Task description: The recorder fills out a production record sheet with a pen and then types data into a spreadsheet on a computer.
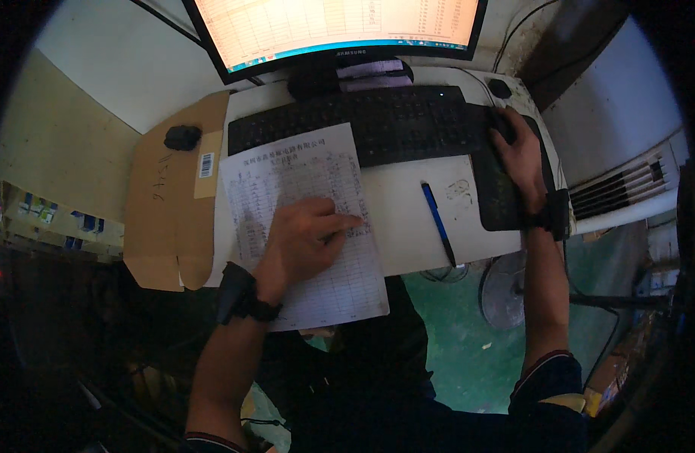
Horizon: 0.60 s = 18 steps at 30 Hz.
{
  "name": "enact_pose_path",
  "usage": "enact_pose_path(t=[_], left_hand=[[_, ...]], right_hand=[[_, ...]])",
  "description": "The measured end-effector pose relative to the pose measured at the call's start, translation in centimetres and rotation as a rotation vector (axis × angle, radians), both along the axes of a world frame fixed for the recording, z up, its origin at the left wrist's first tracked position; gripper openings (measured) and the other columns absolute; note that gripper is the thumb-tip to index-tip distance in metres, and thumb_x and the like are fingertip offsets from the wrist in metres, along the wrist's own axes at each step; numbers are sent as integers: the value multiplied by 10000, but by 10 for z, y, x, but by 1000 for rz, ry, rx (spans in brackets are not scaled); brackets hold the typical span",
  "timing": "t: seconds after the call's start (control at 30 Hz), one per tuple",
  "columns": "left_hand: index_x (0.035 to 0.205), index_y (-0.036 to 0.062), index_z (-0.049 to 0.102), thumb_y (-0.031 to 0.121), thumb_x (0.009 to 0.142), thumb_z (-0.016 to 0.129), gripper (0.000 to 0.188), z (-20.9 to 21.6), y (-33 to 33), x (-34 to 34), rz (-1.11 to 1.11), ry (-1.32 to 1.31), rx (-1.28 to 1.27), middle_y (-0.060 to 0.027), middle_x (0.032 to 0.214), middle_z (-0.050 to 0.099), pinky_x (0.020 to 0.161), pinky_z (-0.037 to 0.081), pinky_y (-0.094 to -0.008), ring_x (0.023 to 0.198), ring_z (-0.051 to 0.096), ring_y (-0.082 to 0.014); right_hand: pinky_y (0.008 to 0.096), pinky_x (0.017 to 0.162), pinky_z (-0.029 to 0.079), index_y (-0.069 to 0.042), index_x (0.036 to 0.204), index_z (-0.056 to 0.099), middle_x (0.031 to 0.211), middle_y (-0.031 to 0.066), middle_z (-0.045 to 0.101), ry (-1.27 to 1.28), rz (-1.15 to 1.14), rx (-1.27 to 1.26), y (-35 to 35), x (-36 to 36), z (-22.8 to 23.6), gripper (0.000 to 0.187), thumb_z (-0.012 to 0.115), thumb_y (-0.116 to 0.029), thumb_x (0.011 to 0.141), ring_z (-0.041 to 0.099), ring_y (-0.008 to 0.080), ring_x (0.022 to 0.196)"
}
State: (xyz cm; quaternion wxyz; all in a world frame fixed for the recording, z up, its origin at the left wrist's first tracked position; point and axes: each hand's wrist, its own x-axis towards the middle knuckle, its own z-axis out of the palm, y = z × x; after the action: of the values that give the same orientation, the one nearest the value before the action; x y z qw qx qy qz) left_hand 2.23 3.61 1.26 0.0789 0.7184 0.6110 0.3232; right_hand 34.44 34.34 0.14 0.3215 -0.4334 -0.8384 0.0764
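Observation:
A printed form sheet (317, 291) with rows of handwriting lies over the desk's front edge and overlaps the keyboard. My left hand (306, 235) rests on it, index finger stretched to the right at the sheet's right column, the other fingers curled, nothing held. On the black mouse pad (498, 200) at the right, my right hand (520, 155) lies over a dark computer mouse (500, 127), mostly hidden, with thumb and fingers around its sides. A blue pen (437, 219) lies between the sheet and the pad. Both wrists wear black bands.
A lit monitor (340, 30) showing a table stands behind the black keyboard (415, 124). At the left is a flattened cardboard piece (166, 196) with a small black object (183, 137) on it. A white vented unit (627, 189) stands right of the desk, near loose cables.

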Motion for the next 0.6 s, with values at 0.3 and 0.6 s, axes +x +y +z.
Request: enact_pose_path(t=[0.3,0.6], left_hand=[[966,134,847,45,822,747,196,-7,1,-1,-10,44,54,-92,736,635,583,521,-410,671,642,-266],[965,150,843,7,759,725,278,-2,0,0,-15,-27,67,-79,704,620,577,512,-412,654,647,-286]], right_hand=[[442,1177,461,-95,1375,662,1505,241,598,66,46,-38,1,3,-6,467,768,-178,927,558,417,1413],[439,1177,462,-78,1365,660,1498,239,602,51,28,-57,4,3,-5,478,777,-154,908,575,427,1390]])
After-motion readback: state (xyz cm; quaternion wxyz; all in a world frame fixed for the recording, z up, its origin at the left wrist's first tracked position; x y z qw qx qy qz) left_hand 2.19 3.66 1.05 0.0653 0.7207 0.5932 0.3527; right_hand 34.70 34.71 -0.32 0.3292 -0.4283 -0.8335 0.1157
